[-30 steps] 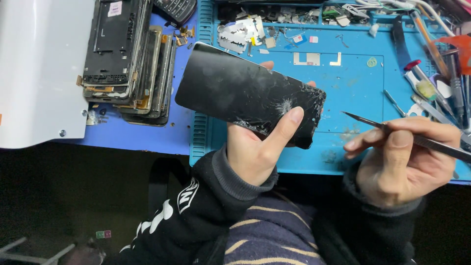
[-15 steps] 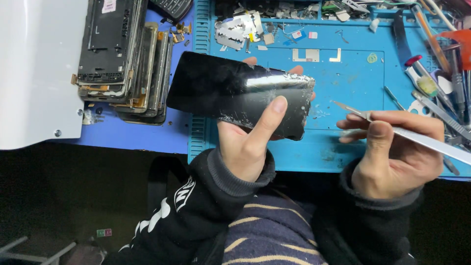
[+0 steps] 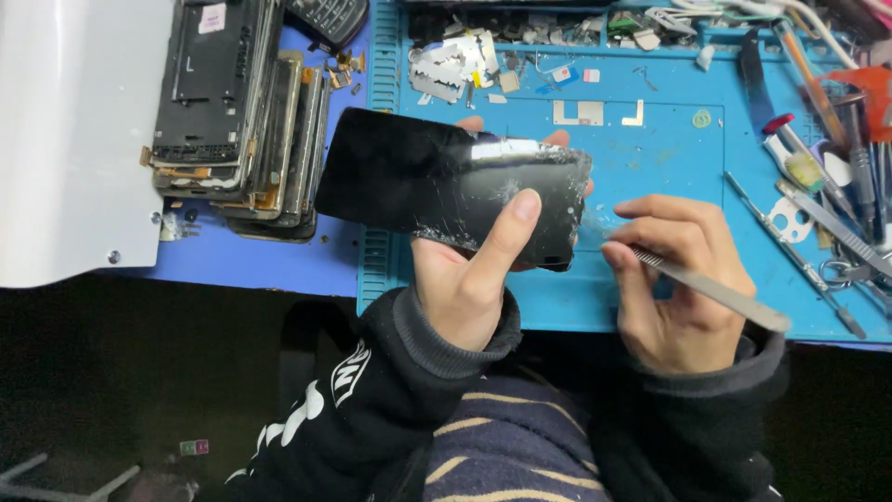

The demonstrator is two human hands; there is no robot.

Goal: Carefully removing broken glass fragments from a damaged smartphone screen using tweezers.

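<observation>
Steel tweezers (image 3: 711, 290) pinched in right hand (image 3: 683, 288), tip now moved in to touch cracked black phone screen (image 3: 446, 186). Left hand (image 3: 469, 279) grips screen, thumb across glass, above blue mat (image 3: 650, 158). Screen tilted flatter than before. Stacked phone frames (image 3: 232, 121) left of mat.

Black sleeves (image 3: 372, 409), grey ribbed cuffs (image 3: 446, 339)

A phone repair workshop: blue work mat (image 3: 650, 158), stacked phone frames (image 3: 237, 121), scattered tools (image 3: 818, 195).
</observation>
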